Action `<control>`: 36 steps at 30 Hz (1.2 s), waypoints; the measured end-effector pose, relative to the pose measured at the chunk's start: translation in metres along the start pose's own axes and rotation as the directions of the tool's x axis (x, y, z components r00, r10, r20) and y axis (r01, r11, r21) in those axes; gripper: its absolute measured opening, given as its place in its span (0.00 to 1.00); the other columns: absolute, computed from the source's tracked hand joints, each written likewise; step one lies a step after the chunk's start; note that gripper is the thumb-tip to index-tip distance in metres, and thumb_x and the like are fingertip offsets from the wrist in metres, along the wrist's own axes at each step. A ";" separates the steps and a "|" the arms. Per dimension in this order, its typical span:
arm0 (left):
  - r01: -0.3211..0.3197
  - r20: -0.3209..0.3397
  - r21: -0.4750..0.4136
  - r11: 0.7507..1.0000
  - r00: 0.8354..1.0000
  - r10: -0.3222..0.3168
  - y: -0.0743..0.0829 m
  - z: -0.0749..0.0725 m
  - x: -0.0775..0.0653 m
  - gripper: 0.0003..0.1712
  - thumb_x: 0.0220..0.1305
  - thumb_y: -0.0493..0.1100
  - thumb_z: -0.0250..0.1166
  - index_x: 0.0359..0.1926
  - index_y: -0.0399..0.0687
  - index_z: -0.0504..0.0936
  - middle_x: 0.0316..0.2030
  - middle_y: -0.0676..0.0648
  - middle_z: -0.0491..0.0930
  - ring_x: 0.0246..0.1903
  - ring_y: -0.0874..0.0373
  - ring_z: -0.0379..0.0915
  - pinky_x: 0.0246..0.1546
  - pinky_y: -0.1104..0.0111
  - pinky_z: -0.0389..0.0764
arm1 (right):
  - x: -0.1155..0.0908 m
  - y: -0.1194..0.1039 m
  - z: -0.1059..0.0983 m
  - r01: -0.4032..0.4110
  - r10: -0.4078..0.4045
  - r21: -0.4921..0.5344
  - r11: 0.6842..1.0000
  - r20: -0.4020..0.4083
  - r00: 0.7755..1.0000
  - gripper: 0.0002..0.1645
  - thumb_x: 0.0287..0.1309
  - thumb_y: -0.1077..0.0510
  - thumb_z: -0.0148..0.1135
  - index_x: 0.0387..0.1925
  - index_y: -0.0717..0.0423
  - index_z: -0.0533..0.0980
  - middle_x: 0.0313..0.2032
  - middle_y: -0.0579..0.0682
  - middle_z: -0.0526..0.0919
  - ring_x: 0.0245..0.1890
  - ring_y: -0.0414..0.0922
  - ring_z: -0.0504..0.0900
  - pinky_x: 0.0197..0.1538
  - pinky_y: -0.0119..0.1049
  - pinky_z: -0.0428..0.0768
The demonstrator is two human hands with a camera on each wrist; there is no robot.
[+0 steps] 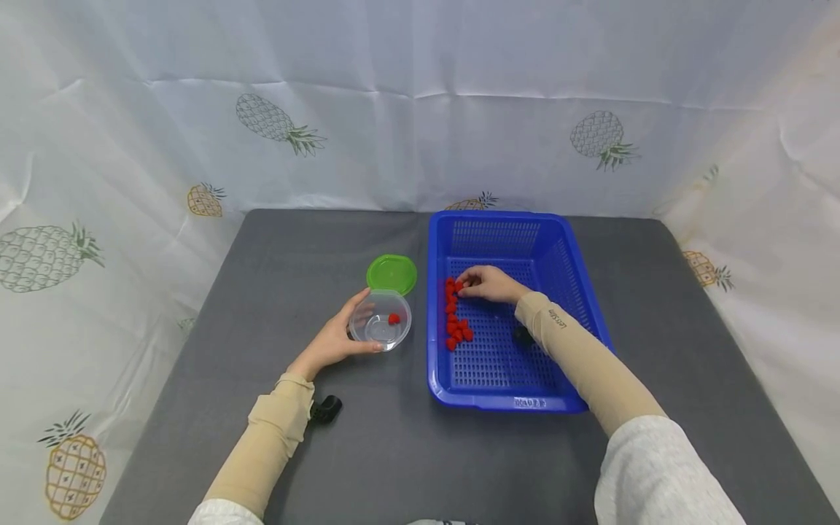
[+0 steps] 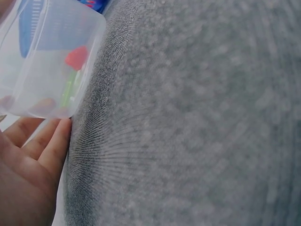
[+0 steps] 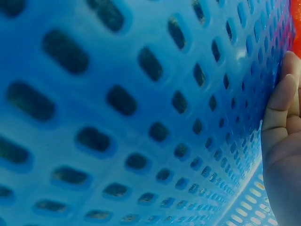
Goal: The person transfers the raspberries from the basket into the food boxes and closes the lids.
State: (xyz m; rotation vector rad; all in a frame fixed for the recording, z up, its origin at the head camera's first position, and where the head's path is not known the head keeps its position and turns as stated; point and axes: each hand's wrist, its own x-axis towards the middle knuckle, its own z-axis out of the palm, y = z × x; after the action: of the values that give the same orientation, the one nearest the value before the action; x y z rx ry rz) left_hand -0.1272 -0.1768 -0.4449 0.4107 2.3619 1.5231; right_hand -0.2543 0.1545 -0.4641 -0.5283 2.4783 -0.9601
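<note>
In the head view my left hand (image 1: 331, 339) holds a round clear plastic container (image 1: 375, 334) between thumb and fingers. One small red berry-like piece (image 1: 394, 319) lies inside it; the left wrist view shows that red piece (image 2: 76, 58) through the wall. My right hand (image 1: 488, 284) reaches into the blue perforated basket (image 1: 495, 402). Its fingertips pinch a red berry-like piece (image 1: 459, 286) near the basket's left side. Several more red pieces (image 1: 453, 328) lie along that side. In the right wrist view, red (image 3: 297, 28) shows just beyond the fingertips, cut off by the frame edge.
A green round lid (image 1: 391, 274) lies on the grey table (image 1: 295, 255) just behind the container. The basket's walls rise around the right hand. White curtains with pineapple prints (image 1: 407, 146) hang behind the table and at both sides.
</note>
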 end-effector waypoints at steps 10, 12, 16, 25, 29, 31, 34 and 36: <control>-0.009 -0.001 0.022 1.000 1.000 0.009 0.002 0.002 0.000 0.58 0.48 0.41 0.73 0.73 0.48 0.45 0.67 0.36 0.61 0.66 0.40 0.58 0.64 0.46 0.61 | -0.007 -0.004 -0.007 -0.029 0.028 0.048 0.998 0.013 1.000 0.18 0.56 0.53 0.63 0.47 0.57 0.77 0.42 0.53 0.81 0.39 0.43 0.77 0.45 0.35 0.74; -0.010 0.001 0.016 1.000 1.000 0.010 0.002 0.002 -0.001 0.58 0.48 0.41 0.73 0.73 0.48 0.45 0.67 0.36 0.61 0.66 0.39 0.58 0.64 0.45 0.61 | -0.009 -0.006 -0.008 -0.031 0.030 0.066 0.997 0.012 0.999 0.18 0.56 0.53 0.63 0.47 0.56 0.77 0.42 0.53 0.81 0.39 0.44 0.77 0.46 0.35 0.74; -0.014 -0.001 0.013 1.000 1.000 0.014 0.002 0.002 -0.002 0.58 0.48 0.40 0.73 0.73 0.47 0.45 0.67 0.35 0.61 0.66 0.39 0.58 0.64 0.45 0.61 | -0.012 -0.009 -0.011 -0.024 0.024 0.107 0.994 0.004 1.000 0.18 0.56 0.53 0.63 0.48 0.54 0.77 0.43 0.52 0.82 0.42 0.44 0.78 0.48 0.37 0.75; -0.009 -0.002 0.026 1.000 1.000 0.010 0.003 0.003 -0.001 0.57 0.48 0.40 0.73 0.73 0.48 0.46 0.66 0.35 0.61 0.66 0.38 0.58 0.64 0.45 0.61 | -0.018 -0.023 -0.017 0.012 -0.006 0.225 0.974 -0.026 1.000 0.20 0.57 0.52 0.62 0.52 0.51 0.77 0.47 0.52 0.83 0.46 0.44 0.80 0.54 0.43 0.77; -0.007 -0.001 0.030 1.000 1.000 0.007 0.005 0.002 -0.001 0.57 0.48 0.40 0.73 0.73 0.49 0.46 0.66 0.35 0.61 0.66 0.38 0.58 0.64 0.45 0.61 | -0.021 -0.032 -0.018 0.039 -0.025 0.285 0.958 -0.053 0.998 0.20 0.56 0.50 0.64 0.50 0.51 0.78 0.45 0.52 0.83 0.46 0.46 0.80 0.53 0.42 0.78; -0.005 0.001 0.030 1.000 1.000 0.005 0.005 0.002 -0.001 0.57 0.48 0.40 0.73 0.72 0.49 0.46 0.66 0.35 0.61 0.66 0.38 0.58 0.64 0.45 0.61 | -0.022 -0.036 -0.018 0.054 -0.035 0.329 0.943 -0.062 0.997 0.21 0.54 0.49 0.65 0.49 0.51 0.78 0.44 0.50 0.83 0.47 0.50 0.80 0.55 0.43 0.77; -0.002 0.007 0.032 0.999 1.000 0.001 0.006 0.002 -0.001 0.57 0.48 0.41 0.73 0.72 0.49 0.46 0.66 0.35 0.61 0.66 0.39 0.58 0.64 0.45 0.61 | -0.024 -0.041 -0.018 0.085 -0.060 0.400 0.912 -0.075 0.995 0.22 0.54 0.50 0.66 0.50 0.53 0.77 0.42 0.49 0.82 0.48 0.57 0.78 0.57 0.48 0.75; -0.001 0.011 0.028 1.000 1.000 0.001 0.006 0.002 0.000 0.57 0.48 0.41 0.73 0.72 0.49 0.46 0.66 0.35 0.61 0.66 0.39 0.58 0.64 0.44 0.61 | -0.025 -0.046 -0.018 0.100 -0.070 0.440 0.892 -0.085 0.994 0.22 0.53 0.51 0.66 0.50 0.54 0.77 0.40 0.48 0.82 0.48 0.60 0.76 0.58 0.51 0.74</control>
State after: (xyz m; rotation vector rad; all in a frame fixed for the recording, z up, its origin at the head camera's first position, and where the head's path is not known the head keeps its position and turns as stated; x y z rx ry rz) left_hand -0.1257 -0.1726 -0.4397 0.4251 2.3777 1.4862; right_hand -0.2339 0.1449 -0.4140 -0.4561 2.1960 -1.5478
